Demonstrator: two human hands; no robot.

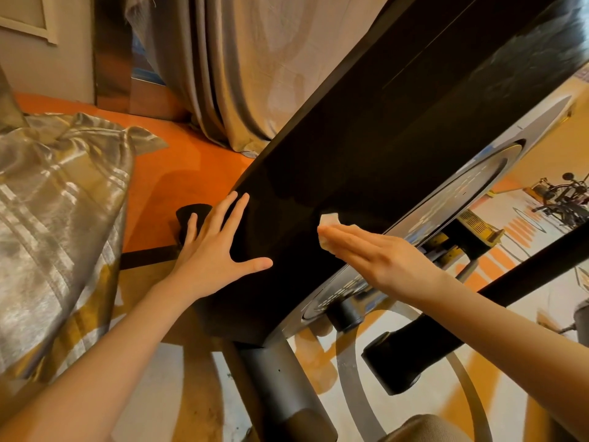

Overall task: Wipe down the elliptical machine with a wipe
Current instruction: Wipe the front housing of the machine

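The elliptical machine's black housing (366,148) runs diagonally from lower centre to upper right, with a silver flywheel disc (452,199) on its right side. My left hand (216,247) lies flat on the black panel, fingers spread. My right hand (376,253) presses a small white wipe (328,221) against the same panel with straight fingers; most of the wipe is hidden under the palm. A black handlebar (478,307) crosses below my right forearm.
Shiny silver-gold fabric (54,224) is heaped at the left on the orange floor (178,173). Beige curtains (242,68) hang behind the machine. A grey support post (274,378) descends at bottom centre. Other exercise bikes (561,199) stand far right.
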